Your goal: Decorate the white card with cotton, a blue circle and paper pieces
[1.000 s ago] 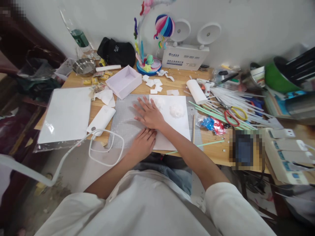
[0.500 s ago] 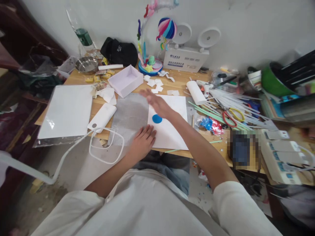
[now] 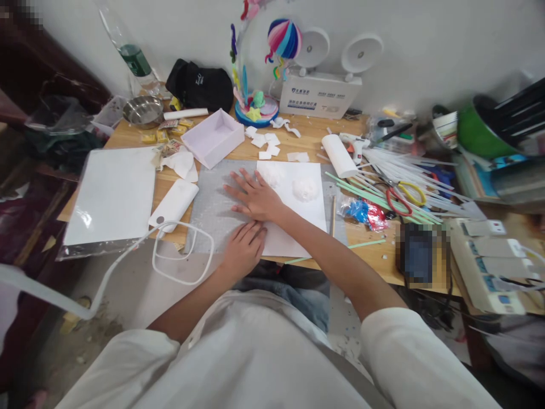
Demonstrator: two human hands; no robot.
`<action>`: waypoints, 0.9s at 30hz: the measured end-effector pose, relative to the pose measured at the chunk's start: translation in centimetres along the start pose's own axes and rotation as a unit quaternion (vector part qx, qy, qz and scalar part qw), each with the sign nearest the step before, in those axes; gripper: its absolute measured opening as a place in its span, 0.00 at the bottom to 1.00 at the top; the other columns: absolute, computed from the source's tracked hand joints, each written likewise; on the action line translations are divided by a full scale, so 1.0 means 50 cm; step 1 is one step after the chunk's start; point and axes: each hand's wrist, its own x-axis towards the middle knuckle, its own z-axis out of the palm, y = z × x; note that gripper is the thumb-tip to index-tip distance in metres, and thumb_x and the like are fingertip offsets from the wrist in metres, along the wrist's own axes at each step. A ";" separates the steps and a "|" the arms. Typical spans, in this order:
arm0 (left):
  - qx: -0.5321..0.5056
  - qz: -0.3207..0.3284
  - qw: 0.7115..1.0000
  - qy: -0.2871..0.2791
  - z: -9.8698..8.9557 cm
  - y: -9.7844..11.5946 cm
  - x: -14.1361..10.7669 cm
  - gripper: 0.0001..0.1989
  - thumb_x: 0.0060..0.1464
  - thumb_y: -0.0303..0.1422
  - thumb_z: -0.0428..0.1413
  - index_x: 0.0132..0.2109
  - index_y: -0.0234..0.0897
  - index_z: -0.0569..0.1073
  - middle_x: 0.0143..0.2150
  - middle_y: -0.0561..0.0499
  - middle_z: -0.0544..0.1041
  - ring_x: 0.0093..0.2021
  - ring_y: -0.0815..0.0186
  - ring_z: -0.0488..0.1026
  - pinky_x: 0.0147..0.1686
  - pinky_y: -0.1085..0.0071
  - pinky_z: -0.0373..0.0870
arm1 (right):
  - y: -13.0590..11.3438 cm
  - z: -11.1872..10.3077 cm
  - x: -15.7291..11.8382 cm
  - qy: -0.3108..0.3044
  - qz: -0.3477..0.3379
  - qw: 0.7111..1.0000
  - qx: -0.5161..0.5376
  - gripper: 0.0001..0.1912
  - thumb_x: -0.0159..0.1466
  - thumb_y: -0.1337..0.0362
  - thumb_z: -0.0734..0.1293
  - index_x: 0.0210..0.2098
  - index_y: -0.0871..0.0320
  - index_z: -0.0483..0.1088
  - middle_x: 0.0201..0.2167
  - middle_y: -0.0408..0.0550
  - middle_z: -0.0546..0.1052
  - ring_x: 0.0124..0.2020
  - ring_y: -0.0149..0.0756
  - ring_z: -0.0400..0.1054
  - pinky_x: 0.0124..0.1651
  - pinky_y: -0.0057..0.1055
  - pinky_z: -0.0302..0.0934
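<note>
Right hand (image 3: pixel 256 200) lowered; blue disc now hidden.

The wooden desk (image 3: pixel 370 271) bears a grey mat (image 3: pixel 208 196), a steel bowl (image 3: pixel 143 112) at far left and a white roll (image 3: pixel 339 157) to the right.

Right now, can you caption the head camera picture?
Right hand spread, left hand close, over white paper and grey mat.
</note>
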 end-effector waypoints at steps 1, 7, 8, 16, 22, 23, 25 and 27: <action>-0.001 0.002 1.000 0.012 -0.003 -0.001 -0.001 0.14 0.68 0.28 0.51 0.54 0.33 0.79 0.55 0.42 0.82 0.57 0.56 0.79 0.58 0.58 0.74 | -0.001 0.001 -0.001 0.003 -0.001 1.000 0.000 0.37 0.71 0.41 0.57 0.75 0.48 0.53 0.79 0.51 0.45 0.80 0.54 0.36 0.78 0.64 0.34; 0.011 0.019 1.000 0.018 -0.012 0.001 -0.001 0.11 0.66 0.27 0.55 0.52 0.33 0.78 0.51 0.43 0.82 0.55 0.57 0.79 0.54 0.59 0.74 | 0.001 0.007 0.003 0.000 0.003 0.999 0.040 0.37 0.71 0.42 0.59 0.74 0.49 0.53 0.79 0.50 0.45 0.80 0.53 0.34 0.78 0.63 0.32; 0.012 0.016 1.000 0.018 -0.011 0.002 -0.001 0.11 0.65 0.27 0.55 0.52 0.33 0.78 0.51 0.44 0.83 0.54 0.57 0.79 0.54 0.60 0.74 | 0.007 0.005 0.005 -0.005 0.004 0.998 0.067 0.36 0.72 0.42 0.59 0.74 0.49 0.54 0.79 0.50 0.45 0.80 0.54 0.34 0.78 0.63 0.31; 0.000 0.008 1.000 -0.026 -0.025 -0.005 0.008 0.13 0.68 0.29 0.53 0.55 0.34 0.78 0.52 0.42 0.82 0.52 0.58 0.80 0.51 0.60 0.75 | 0.051 -0.082 -0.072 0.239 0.104 0.896 0.361 0.35 0.76 0.45 0.45 0.69 0.56 0.64 0.69 0.50 0.70 0.72 0.37 0.61 0.76 0.45 0.55; 0.024 0.003 0.994 -0.105 -0.034 -0.046 0.079 0.22 0.72 0.32 0.46 0.66 0.28 0.71 0.69 0.39 0.71 0.71 0.50 0.66 0.67 0.52 0.66 | 0.006 -0.074 -0.226 0.028 0.110 0.992 0.057 0.32 0.73 0.53 0.58 0.71 0.66 0.61 0.75 0.57 0.58 0.78 0.54 0.48 0.77 0.56 0.50; 0.027 0.008 0.992 -0.126 -0.032 -0.051 0.089 0.24 0.72 0.34 0.46 0.68 0.27 0.68 0.71 0.39 0.68 0.74 0.48 0.61 0.70 0.50 0.63 | -0.003 -0.066 -0.242 0.008 0.114 0.993 0.033 0.35 0.73 0.53 0.59 0.72 0.67 0.57 0.77 0.58 0.54 0.79 0.55 0.45 0.77 0.57 0.49; 0.029 0.019 0.986 -0.165 -0.028 -0.059 0.102 0.27 0.73 0.37 0.44 0.70 0.24 0.64 0.74 0.37 0.63 0.76 0.47 0.55 0.72 0.47 0.58 | -0.016 -0.052 -0.263 -0.017 0.124 0.992 0.007 0.38 0.73 0.50 0.58 0.74 0.68 0.52 0.78 0.58 0.50 0.79 0.56 0.43 0.77 0.57 0.48; 0.029 0.025 0.980 -0.195 -0.023 -0.064 0.105 0.29 0.74 0.38 0.42 0.72 0.23 0.62 0.75 0.36 0.61 0.77 0.48 0.53 0.73 0.46 0.56 | -0.025 -0.041 -0.270 -0.032 0.134 0.990 -0.002 0.40 0.73 0.48 0.57 0.75 0.68 0.49 0.78 0.57 0.49 0.79 0.55 0.41 0.77 0.58 0.46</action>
